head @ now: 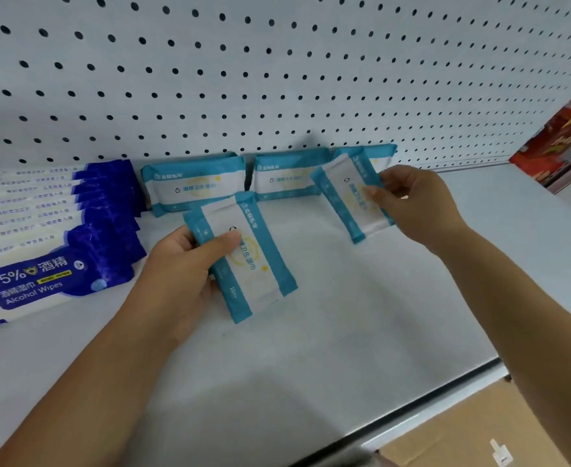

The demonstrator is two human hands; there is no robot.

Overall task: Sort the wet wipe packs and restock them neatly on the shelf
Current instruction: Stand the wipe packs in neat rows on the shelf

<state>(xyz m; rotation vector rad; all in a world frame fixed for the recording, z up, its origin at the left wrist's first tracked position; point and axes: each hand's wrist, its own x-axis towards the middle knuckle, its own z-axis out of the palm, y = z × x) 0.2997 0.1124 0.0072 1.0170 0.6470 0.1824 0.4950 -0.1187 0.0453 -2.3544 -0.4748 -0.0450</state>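
My left hand (183, 264) grips a teal-and-white wet wipe pack (257, 271) above the middle of the white shelf (311, 348), thumb on its face. My right hand (415, 203) pinches a second teal pack (341, 197) by its right side, tilted, close to the back wall. Behind them, two teal packs stand on edge against the pegboard, one at the left (194, 185) and one at the right (284, 178), and a third (380, 153) shows partly behind the held pack. A row of dark blue alcohol wipe packs (51, 230) fills the shelf's left.
A white pegboard (277, 79) forms the back wall. A red box (560, 143) stands at the far right of the shelf. The shelf's metal front edge (446, 396) runs diagonally at lower right, with a brown cardboard box (473, 439) below it.
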